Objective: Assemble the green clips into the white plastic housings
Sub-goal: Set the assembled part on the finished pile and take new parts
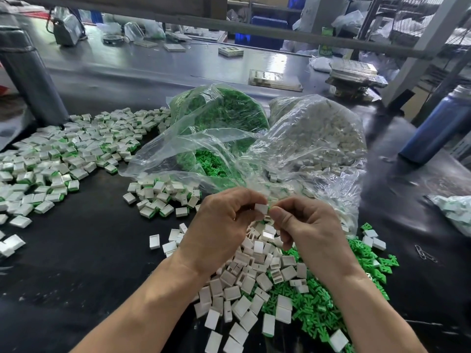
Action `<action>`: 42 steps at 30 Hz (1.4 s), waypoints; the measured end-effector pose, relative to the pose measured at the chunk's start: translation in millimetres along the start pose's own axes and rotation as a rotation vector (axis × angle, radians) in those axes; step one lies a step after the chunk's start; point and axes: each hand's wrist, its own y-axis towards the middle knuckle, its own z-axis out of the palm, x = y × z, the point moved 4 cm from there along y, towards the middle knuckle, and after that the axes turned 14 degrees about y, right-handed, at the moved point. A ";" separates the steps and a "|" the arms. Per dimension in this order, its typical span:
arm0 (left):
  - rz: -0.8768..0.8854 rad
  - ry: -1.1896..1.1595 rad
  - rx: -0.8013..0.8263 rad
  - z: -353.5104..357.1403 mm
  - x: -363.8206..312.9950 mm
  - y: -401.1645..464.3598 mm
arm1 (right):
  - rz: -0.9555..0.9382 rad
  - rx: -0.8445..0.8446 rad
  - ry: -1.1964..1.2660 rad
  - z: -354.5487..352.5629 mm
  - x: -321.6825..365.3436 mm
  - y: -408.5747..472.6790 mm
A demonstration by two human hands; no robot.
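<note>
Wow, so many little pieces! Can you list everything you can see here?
White housings: loose pile, too many to count, white, under the hands.
Green clips: loose pile, green, near right.
Finished pieces: big spread, white with green, left side.
Bag of clips: one, clear, green inside, middle.
Bag of housings: one, clear, white inside, right of it.
Bottle: one, blue, far right.
Table: one, black.
Held housing: one, white, between both hands.
Left hand: pinches the held housing.
Right hand: pinches something green at the housing's end.
</note>
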 end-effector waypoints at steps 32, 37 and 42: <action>-0.131 -0.268 0.003 8.1 -6.7 5.9 | 0.250 -0.058 0.504 24.4 -8.1 0.3; -0.119 -0.323 0.082 12.4 -11.6 5.8 | 0.204 -0.097 0.442 29.2 -6.1 -1.5; -0.130 -0.436 0.163 11.3 -14.5 4.1 | 0.185 -0.092 0.350 30.5 1.4 -5.1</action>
